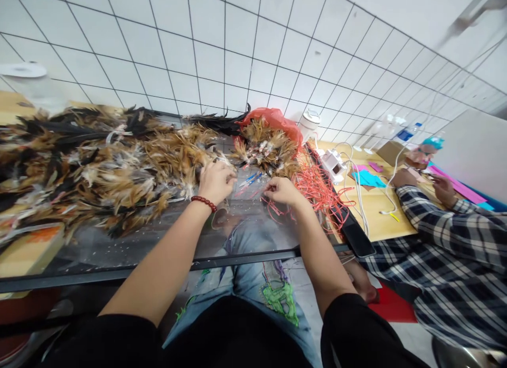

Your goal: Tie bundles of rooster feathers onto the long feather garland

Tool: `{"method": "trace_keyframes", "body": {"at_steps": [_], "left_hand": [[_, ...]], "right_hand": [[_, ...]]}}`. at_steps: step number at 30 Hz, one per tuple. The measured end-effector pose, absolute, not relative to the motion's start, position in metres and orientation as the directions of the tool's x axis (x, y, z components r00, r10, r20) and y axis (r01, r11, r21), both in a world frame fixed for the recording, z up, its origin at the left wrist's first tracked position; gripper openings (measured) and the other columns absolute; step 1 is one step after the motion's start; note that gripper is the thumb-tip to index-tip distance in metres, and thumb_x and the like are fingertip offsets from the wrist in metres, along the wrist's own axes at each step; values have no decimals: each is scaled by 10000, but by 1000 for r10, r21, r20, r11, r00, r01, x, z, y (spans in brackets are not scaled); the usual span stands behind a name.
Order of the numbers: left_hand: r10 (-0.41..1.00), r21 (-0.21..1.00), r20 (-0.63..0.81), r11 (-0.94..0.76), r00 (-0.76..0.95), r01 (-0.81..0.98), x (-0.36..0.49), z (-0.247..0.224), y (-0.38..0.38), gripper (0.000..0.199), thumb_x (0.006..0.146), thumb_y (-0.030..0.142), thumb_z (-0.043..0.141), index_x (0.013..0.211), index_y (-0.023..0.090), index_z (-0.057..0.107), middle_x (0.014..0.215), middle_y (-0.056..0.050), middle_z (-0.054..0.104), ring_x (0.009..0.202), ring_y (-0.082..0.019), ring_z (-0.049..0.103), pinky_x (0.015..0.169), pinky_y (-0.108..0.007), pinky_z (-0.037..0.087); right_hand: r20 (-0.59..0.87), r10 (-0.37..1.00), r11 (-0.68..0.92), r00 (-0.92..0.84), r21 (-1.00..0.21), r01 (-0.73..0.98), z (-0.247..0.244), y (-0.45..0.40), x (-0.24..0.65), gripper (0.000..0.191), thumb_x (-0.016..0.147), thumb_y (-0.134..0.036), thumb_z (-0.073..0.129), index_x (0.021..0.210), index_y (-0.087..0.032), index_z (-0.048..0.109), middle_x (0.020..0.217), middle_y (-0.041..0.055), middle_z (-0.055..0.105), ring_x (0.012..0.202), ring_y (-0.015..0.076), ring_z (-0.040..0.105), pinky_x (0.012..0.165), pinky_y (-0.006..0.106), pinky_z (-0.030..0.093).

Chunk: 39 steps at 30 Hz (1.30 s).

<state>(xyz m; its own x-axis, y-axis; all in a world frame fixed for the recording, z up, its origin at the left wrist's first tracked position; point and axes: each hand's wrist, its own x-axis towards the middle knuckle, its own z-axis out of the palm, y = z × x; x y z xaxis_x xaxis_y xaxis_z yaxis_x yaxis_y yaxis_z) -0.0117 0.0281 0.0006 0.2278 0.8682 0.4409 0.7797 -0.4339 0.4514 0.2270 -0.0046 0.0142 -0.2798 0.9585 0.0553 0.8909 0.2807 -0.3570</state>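
Note:
My left hand (pixel 216 182), with a red bead bracelet at the wrist, rests at the right edge of a large heap of brown and black feathers (pixel 134 167). Its fingers are curled, and whatever is under them is hidden. My right hand (pixel 280 190) is closed in a pinch over the dark tray (pixel 245 212), by thin red strands; what it pinches is too small to name. Between the hands lie small blue and white sticks (pixel 253 179). Behind them a smaller feather bundle (pixel 271 146) sits against a red plastic bag (pixel 275 119).
Tangled red strings (pixel 319 191) lie right of my right hand. Beyond are a white power adapter (pixel 334 164), white cables, a dark phone (pixel 357 238) and blue paper (pixel 368 178). A person in a plaid sleeve (pixel 428 212) works at the right. A tiled wall stands behind.

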Motion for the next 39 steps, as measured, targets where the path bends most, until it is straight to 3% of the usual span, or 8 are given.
{"method": "trace_keyframes", "body": {"at_steps": [5,8,11,19,25,30,35,39], "left_hand": [[882,449,324,-461,341,766,-7,-4,27,169,614,386,786,732,265,774,898,-89,682,991,-334,560,891,-454,373],[887,458,298,-458,354,762,-4,-8,25,109,643,363,763,699,270,761,903,-79,688,968,-312,571,896,-442,359],[897,469,285,-438,338,767,0,-11,24,94,717,292,673,681,249,748,898,-92,696,948,-303,583,892,-448,351],[883,302,254,-460,395,835,6,-11,18,200,791,176,490,805,191,689,979,-144,653,999,-316,545,931,-498,305],[900,356,355,-381,254,853,-2,-4,24,184,834,199,462,791,207,641,999,-122,639,1035,-307,540,942,-480,304],[933,330,262,-327,247,885,5,-12,30,167,810,217,503,785,203,667,1004,-133,657,1024,-324,557,948,-506,299],[908,359,305,-389,287,849,4,-18,37,228,794,239,558,971,229,702,1122,-119,650,1122,-315,533,1008,-501,262],[919,390,286,-369,270,844,5,-16,41,242,808,238,547,974,235,723,1128,-110,661,1124,-305,539,1022,-517,251]], "right_hand": [[256,928,342,-271,-292,893,8,-10,214,274,800,-180,546,1003,-220,727,954,42,698,930,181,615,808,287,400],[294,917,346,-268,-256,903,7,-12,207,291,844,-197,508,1050,-228,712,1014,56,684,997,195,598,823,309,364],[261,912,380,-318,-241,893,5,-12,205,275,872,-245,516,1066,-227,710,1051,68,674,1030,205,581,833,317,343],[203,920,378,-337,-220,899,5,-13,205,337,874,-220,512,1154,-249,696,1093,65,680,1062,226,570,851,336,348],[197,937,326,-288,-201,924,6,-12,206,318,894,-218,481,1117,-241,707,1082,75,687,1057,233,570,848,350,327],[184,924,368,-336,-183,911,6,-12,201,287,904,-228,483,1076,-238,713,1075,75,685,1056,224,568,846,346,307],[201,914,388,-352,-181,904,4,-12,200,274,903,-226,487,1063,-228,710,1082,72,687,1054,218,573,826,342,293],[210,910,394,-357,-174,903,4,-11,199,270,896,-210,481,1045,-217,706,1089,72,691,1054,215,578,821,344,281]]}}
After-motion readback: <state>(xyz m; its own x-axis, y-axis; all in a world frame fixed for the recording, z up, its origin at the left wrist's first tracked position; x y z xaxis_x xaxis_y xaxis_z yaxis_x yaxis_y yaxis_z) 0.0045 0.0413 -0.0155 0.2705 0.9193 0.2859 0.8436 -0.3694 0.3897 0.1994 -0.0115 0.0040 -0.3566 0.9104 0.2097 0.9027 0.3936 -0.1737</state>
